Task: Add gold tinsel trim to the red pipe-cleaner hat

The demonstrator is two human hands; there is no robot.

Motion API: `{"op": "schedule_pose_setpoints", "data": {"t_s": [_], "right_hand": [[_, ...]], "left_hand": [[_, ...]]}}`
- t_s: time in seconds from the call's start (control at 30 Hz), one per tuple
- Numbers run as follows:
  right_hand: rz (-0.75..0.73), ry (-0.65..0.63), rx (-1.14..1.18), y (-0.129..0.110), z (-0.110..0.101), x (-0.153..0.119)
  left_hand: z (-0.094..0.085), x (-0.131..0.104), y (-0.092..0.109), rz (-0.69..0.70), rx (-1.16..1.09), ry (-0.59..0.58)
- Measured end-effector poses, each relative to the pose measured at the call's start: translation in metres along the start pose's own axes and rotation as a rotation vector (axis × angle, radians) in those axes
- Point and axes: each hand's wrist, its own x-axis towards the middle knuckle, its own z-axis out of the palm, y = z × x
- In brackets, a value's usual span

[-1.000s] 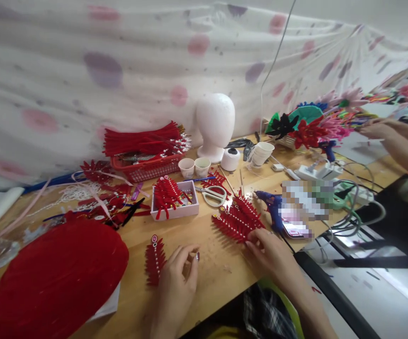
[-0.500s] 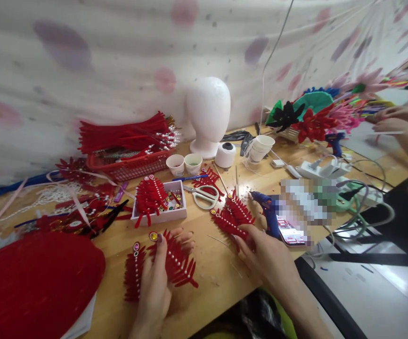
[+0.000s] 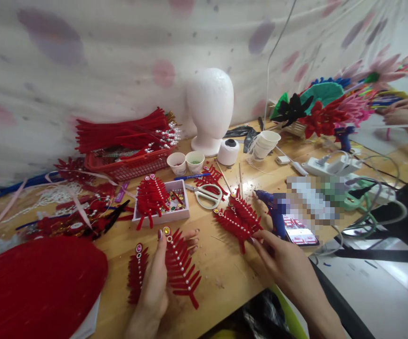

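Observation:
My left hand (image 3: 156, 282) holds a red fuzzy leaf-shaped ornament (image 3: 181, 259), thumb at its top end and fingers behind. White pearls run down its middle, with a yellow gem on top. A second red leaf ornament with a pink gem (image 3: 138, 270) shows just left of that hand; whether the hand touches it I cannot tell. My right hand (image 3: 278, 254) has its thumb and fingers closed at the lower end of a group of red pearl-lined leaf ornaments (image 3: 237, 221) on the table. Its fingertips are partly hidden.
Beyond my hands are a gem box (image 3: 165, 217), scissors (image 3: 208, 197), a blue glue gun (image 3: 273, 212), a phone (image 3: 301, 230) and power strips (image 3: 327, 165). A white foam head (image 3: 211, 110) and red basket (image 3: 129, 167) stand behind. Another person's hands (image 3: 405, 115) are at far right.
My left hand has turned the leaf ornament so more of its face shows. My right hand has slid right along the red group towards its lower end. The view has shifted slightly.

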Motion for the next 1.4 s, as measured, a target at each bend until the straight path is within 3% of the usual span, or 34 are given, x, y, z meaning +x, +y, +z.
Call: {"op": "schedule_pose_setpoints", "data": {"t_s": [0.13,0.27,0.43,0.6,0.7,0.8,1.0,1.13,1.23,1.4], "right_hand": [[-0.108,0.072,0.225,-0.009,-0.008,-0.006],[-0.255,0.103,0.285,-0.023,-0.005,-0.012],[-0.488,0.072,0.323,-0.043,0.005,-0.015],[-0.590,0.038,0.368,-0.051,0.010,-0.016],[-0.600,0.013,0.380,-0.049,0.012,-0.018],[-0.592,-0.093,0.357,-0.045,0.011,-0.017],[-0.449,-0.124,0.269,-0.048,-0.002,0.005],[-0.440,-0.219,0.201,-0.056,-0.011,0.023],[-0.433,-0.215,0.238,-0.064,-0.009,0.028],[-0.450,-0.507,0.492,-0.079,0.015,0.025]], "left_hand": [[0.003,-0.004,0.008,0.031,-0.037,-0.029],[-0.005,-0.007,0.011,0.011,-0.147,-0.001],[-0.014,-0.009,0.018,0.151,-0.132,0.062],[-0.016,-0.005,0.017,0.241,-0.006,0.218],[-0.018,-0.001,0.014,0.219,-0.029,0.249],[-0.019,-0.001,0.014,0.170,-0.071,0.218],[-0.016,-0.007,0.022,0.215,-0.015,0.210],[-0.015,-0.011,0.028,0.256,-0.017,0.221],[-0.015,-0.013,0.029,0.282,-0.006,0.221],[-0.010,-0.015,0.024,0.262,0.007,0.168]]}}
